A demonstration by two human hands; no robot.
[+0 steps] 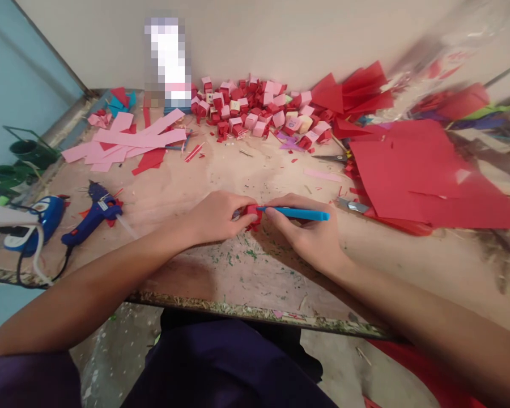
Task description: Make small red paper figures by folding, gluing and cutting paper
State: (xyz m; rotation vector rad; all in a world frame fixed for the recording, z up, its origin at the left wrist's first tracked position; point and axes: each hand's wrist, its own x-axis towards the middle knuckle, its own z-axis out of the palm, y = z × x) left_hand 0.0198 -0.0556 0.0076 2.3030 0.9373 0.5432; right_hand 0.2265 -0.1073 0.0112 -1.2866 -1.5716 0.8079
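Near the middle of the table, my left hand (pixel 221 216) is closed on a small red paper piece (pixel 253 216), pinched between thumb and fingers. My right hand (pixel 308 226) grips a blue pen (pixel 304 213), its tip end touching or very near the red piece. Fingers partly cover the piece, so its full shape is hidden. Behind both hands lies a heap of small red and pink paper boxes (pixel 259 122). A pair of scissors (pixel 338 158) and a cutter knife (pixel 352 205) lie to the right of my hands.
Pink paper strips (pixel 142 139) lie back left. A blue glue gun (pixel 96 209) with a cord rests at left, beside a blue-and-white device (pixel 36 224). Large red paper sheets (pixel 420 175) cover the right side. The table's front edge (pixel 238 311) runs below my forearms.
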